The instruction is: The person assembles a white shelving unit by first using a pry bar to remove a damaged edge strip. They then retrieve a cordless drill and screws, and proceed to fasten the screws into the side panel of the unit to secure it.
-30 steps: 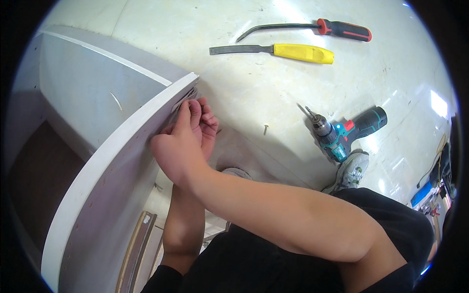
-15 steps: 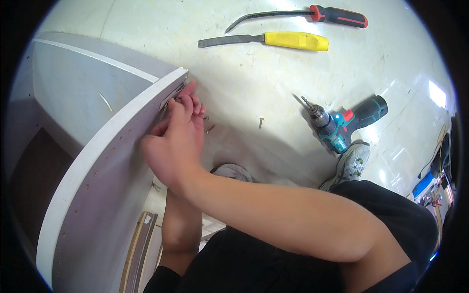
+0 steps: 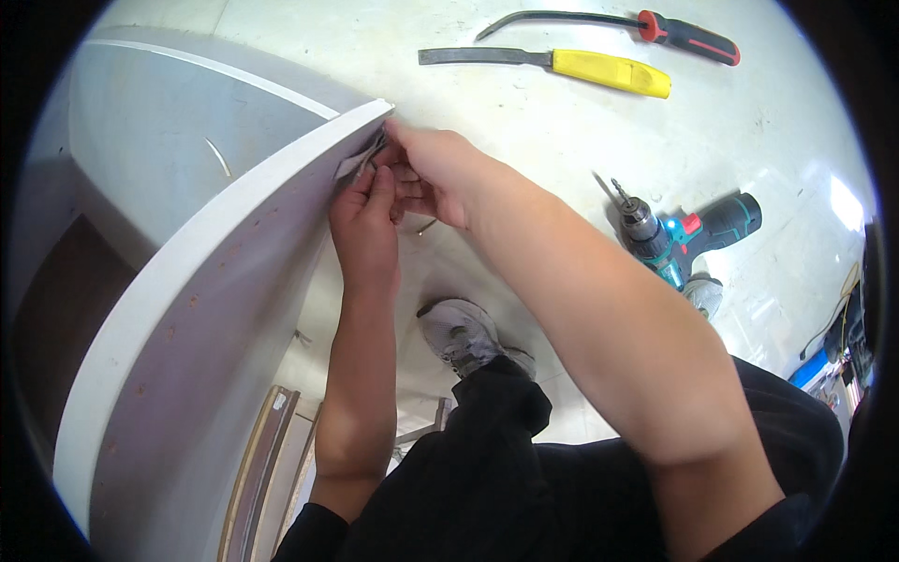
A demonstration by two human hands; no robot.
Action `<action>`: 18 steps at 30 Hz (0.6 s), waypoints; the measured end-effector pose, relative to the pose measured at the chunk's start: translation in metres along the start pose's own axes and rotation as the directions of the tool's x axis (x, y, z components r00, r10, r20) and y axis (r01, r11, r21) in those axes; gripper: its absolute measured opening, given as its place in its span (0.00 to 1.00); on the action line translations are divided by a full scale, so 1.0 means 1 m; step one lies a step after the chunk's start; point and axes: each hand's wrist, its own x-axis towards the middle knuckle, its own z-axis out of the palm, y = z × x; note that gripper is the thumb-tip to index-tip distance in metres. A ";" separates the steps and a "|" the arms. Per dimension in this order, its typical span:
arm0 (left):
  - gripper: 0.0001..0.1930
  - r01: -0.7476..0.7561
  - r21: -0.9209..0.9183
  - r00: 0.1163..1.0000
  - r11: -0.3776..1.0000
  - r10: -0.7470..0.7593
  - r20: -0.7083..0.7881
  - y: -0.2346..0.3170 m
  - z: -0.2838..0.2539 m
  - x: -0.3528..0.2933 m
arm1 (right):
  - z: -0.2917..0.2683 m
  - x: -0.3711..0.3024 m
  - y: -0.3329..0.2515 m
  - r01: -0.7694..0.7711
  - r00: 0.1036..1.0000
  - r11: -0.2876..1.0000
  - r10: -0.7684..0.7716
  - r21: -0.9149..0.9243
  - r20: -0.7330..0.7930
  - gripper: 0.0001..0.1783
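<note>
As the right hand [image 3: 426,169] moved outward, the thin grey piece [image 3: 360,163] came into clearer view

Where the right arm had crossed over the left a moment earlier, the two now ran apart and met only at the hands, left of the frame's upper centre. The left hand [image 3: 370,211] appeared to pinch the thin grey piece between thumb and fingers, against the upper end of the pale panel [image 3: 206,318]. The right hand's fingers were curled just beside it; whether they gripped it too could not be told. The shift seemed to give each hand its own side of the piece, and since the piece was still at the panel, the handling looked unfinished.

Below centre, a grey shoe [image 3: 459,328] showed more fully. Farther off, the drill [image 3: 670,244] at right, the yellow-handled tool [image 3: 562,64] at upper right and, above it, the bent tool [image 3: 655,28] lay untouched.
</note>
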 end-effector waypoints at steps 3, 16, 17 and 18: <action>0.12 0.065 -0.039 0.998 0.997 -0.065 -0.002 0.009 0.001 -0.004 | -0.002 0.012 0.000 -0.081 0.996 0.992 0.077 0.099 0.045 0.22; 0.12 0.293 -0.441 0.950 0.849 -0.204 0.238 0.012 0.002 -0.002 | -0.002 0.016 -0.024 -0.322 0.947 0.946 0.322 -0.045 -0.025 0.20; 0.13 0.303 -0.497 0.946 0.813 -0.194 0.260 0.009 0.003 -0.002 | -0.001 0.014 -0.025 -0.318 0.948 0.945 0.317 -0.075 -0.026 0.20; 0.13 0.314 -0.550 0.942 0.774 -0.183 0.280 0.005 0.003 -0.001 | -0.002 0.012 -0.026 -0.314 0.949 0.944 0.313 -0.105 -0.027 0.20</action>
